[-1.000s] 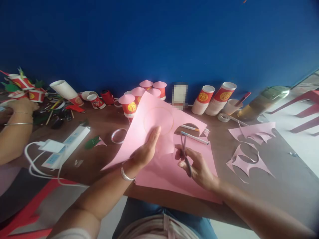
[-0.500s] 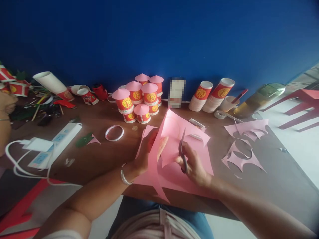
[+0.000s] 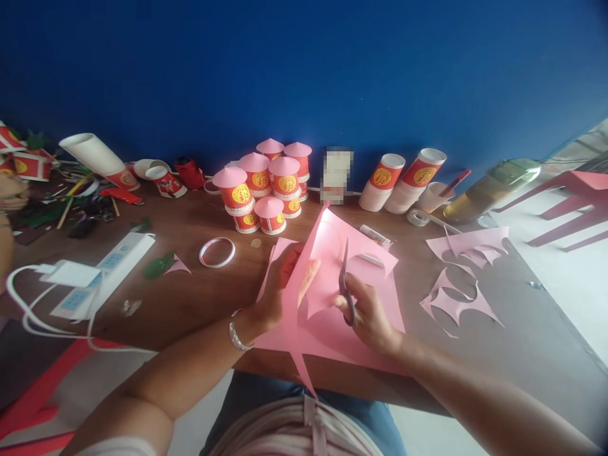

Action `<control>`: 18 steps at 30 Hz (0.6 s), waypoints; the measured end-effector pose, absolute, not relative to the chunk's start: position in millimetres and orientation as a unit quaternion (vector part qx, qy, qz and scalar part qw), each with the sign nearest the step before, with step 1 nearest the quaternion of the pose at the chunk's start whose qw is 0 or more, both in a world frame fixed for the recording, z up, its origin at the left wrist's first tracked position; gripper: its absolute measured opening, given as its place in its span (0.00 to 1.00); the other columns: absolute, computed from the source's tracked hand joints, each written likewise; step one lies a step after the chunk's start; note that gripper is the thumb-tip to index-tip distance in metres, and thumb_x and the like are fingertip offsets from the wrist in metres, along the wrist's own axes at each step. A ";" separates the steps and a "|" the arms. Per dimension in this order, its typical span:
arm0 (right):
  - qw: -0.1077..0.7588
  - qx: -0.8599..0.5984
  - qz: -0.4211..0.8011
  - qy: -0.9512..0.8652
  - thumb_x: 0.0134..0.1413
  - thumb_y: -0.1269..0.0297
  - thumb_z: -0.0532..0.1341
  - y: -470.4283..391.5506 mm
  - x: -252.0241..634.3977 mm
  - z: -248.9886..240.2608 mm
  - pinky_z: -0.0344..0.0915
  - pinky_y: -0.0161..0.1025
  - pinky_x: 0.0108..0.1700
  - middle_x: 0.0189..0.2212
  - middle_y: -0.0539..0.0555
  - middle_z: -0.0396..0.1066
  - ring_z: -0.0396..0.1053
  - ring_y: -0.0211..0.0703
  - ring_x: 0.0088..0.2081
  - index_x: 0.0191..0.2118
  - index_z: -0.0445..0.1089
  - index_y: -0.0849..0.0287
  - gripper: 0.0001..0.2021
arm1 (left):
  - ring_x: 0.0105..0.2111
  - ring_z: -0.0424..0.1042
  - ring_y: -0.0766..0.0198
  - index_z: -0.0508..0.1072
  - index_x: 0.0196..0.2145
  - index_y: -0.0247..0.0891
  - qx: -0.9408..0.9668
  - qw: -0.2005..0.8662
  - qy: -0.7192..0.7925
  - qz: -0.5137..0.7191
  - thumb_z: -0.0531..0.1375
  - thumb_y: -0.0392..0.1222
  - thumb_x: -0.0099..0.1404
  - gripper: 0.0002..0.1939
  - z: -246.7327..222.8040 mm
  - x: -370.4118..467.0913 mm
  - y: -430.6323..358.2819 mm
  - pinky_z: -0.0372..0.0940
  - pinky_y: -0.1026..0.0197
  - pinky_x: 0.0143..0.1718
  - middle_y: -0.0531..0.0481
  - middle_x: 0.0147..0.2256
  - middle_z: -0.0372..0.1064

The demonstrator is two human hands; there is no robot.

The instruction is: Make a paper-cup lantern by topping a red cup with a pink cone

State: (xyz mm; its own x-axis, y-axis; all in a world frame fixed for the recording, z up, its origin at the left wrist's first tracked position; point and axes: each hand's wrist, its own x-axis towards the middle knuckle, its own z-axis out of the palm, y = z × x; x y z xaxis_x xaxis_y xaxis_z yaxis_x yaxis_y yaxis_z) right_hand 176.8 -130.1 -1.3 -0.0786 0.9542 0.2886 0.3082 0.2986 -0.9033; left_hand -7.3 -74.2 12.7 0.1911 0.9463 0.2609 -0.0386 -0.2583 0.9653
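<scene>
My left hand (image 3: 280,288) is closed on a sheet of pink paper (image 3: 327,244), holding it raised and tilted above the table. The sheet has a curved cut edge, and a narrow strip (image 3: 299,351) of it dangles past the table's front edge. Scissors (image 3: 348,288) are in my right hand (image 3: 373,316), thumb and fingers round the handles, blades pointing up beside the raised sheet. Whether the blades touch the paper I cannot tell. More pink sheets (image 3: 380,345) lie flat on the table underneath. Part of my left hand is hidden behind the paper.
Red paper cups with pink cone tops (image 3: 232,190) stand behind the sheets. Stacked paper cups (image 3: 380,183), a tape roll (image 3: 418,217) and a bottle (image 3: 491,187) are at the back right. Pink scraps (image 3: 468,304) lie right; a power strip (image 3: 107,272) lies left. Another person's hand (image 3: 12,190) shows at far left.
My hands, the scissors and the pink sheet hold nearly the same pose. The dangling strip's lower end has swung slightly. The other person's hand at far left has shifted.
</scene>
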 end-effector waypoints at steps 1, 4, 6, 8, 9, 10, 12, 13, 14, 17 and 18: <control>0.476 -0.486 0.337 -0.651 0.63 0.28 0.58 -130.0 176.7 -1.5 0.60 0.37 0.28 0.21 0.45 0.57 0.53 0.37 0.24 0.28 0.59 0.53 0.31 | 0.39 0.79 0.56 0.82 0.48 0.41 0.609 0.495 0.363 0.502 0.68 0.53 0.68 0.16 13.3 -7.4 -73.8 0.78 0.54 0.41 0.45 0.42 0.81; 0.477 -0.492 0.334 -0.647 0.63 0.29 0.58 -130.0 176.4 -1.6 0.59 0.35 0.27 0.20 0.44 0.57 0.52 0.35 0.23 0.27 0.59 0.54 0.31 | 0.43 0.79 0.55 0.80 0.49 0.41 0.603 0.523 0.351 0.490 0.67 0.53 0.69 0.16 13.9 -7.9 -73.2 0.77 0.55 0.45 0.45 0.43 0.81; 0.475 -0.494 0.341 -0.644 0.64 0.31 0.60 -130.4 176.5 -1.0 0.59 0.35 0.27 0.20 0.44 0.58 0.53 0.35 0.23 0.27 0.60 0.54 0.30 | 0.42 0.78 0.56 0.81 0.45 0.41 0.598 0.521 0.352 0.496 0.69 0.53 0.67 0.16 13.2 -8.2 -73.0 0.76 0.56 0.44 0.46 0.41 0.80; 0.470 -0.497 0.354 -0.638 0.64 0.33 0.61 -131.2 176.6 0.1 0.59 0.34 0.26 0.19 0.45 0.59 0.55 0.35 0.22 0.27 0.61 0.54 0.29 | 0.40 0.77 0.57 0.80 0.42 0.40 0.598 0.518 0.353 0.500 0.69 0.53 0.67 0.14 12.5 -8.4 -72.9 0.76 0.56 0.44 0.47 0.38 0.79; 0.468 -0.499 0.362 -0.633 0.65 0.33 0.61 -131.7 176.7 0.7 0.59 0.34 0.26 0.19 0.45 0.61 0.56 0.35 0.22 0.27 0.63 0.54 0.29 | 0.40 0.77 0.58 0.80 0.41 0.40 0.597 0.518 0.351 0.502 0.69 0.52 0.68 0.13 12.5 -8.4 -72.8 0.75 0.56 0.44 0.48 0.37 0.78; 0.467 -0.500 0.369 -0.629 0.65 0.33 0.60 -132.2 176.7 1.2 0.59 0.34 0.26 0.19 0.46 0.62 0.58 0.35 0.22 0.28 0.64 0.55 0.28 | 0.39 0.76 0.59 0.79 0.40 0.39 0.597 0.522 0.350 0.499 0.68 0.52 0.69 0.13 12.6 -8.3 -72.6 0.75 0.56 0.45 0.48 0.37 0.78; 0.466 -0.501 0.385 -0.620 0.64 0.32 0.60 -133.2 176.7 2.2 0.61 0.34 0.25 0.20 0.48 0.66 0.63 0.36 0.22 0.29 0.65 0.55 0.29 | 0.39 0.75 0.60 0.78 0.39 0.38 0.603 0.532 0.350 0.481 0.65 0.53 0.72 0.14 13.1 -8.3 -72.1 0.75 0.54 0.46 0.48 0.38 0.77; 0.466 -0.501 0.392 -0.615 0.64 0.32 0.60 -133.7 176.5 2.7 0.62 0.34 0.25 0.20 0.49 0.68 0.65 0.37 0.23 0.29 0.66 0.55 0.28 | 0.39 0.75 0.60 0.78 0.38 0.38 0.607 0.534 0.353 0.471 0.65 0.53 0.72 0.15 13.3 -8.3 -71.9 0.75 0.53 0.47 0.48 0.38 0.77; 0.467 -0.501 0.398 -0.610 0.64 0.32 0.61 -134.1 176.4 3.1 0.63 0.33 0.25 0.21 0.49 0.70 0.66 0.37 0.23 0.30 0.66 0.55 0.28 | 0.39 0.75 0.59 0.78 0.38 0.38 0.612 0.531 0.357 0.465 0.65 0.54 0.72 0.15 13.5 -8.3 -71.7 0.75 0.53 0.47 0.47 0.38 0.77; 0.471 -0.503 0.406 -0.600 0.63 0.32 0.61 -135.2 175.7 4.8 0.64 0.33 0.24 0.20 0.50 0.72 0.68 0.38 0.22 0.30 0.66 0.55 0.28 | 0.38 0.74 0.59 0.78 0.38 0.38 0.617 0.513 0.362 0.474 0.67 0.53 0.69 0.14 14.9 -7.7 -71.8 0.75 0.52 0.46 0.48 0.37 0.76; 0.471 -0.503 0.406 -0.600 0.63 0.32 0.61 -135.4 175.5 5.5 0.64 0.33 0.24 0.20 0.50 0.72 0.69 0.38 0.22 0.30 0.66 0.55 0.28 | 0.37 0.74 0.59 0.78 0.37 0.39 0.613 0.514 0.359 0.480 0.67 0.52 0.69 0.13 15.9 -7.2 -72.2 0.76 0.52 0.45 0.48 0.36 0.75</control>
State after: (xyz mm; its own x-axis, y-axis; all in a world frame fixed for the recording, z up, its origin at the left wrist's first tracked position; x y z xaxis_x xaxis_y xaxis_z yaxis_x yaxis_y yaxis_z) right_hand 175.5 -135.4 5.5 -0.0503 0.9862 0.1576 0.2214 0.1649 -0.9611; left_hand -7.2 -72.2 15.9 0.2814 0.9340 0.2201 -0.0536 -0.2137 0.9754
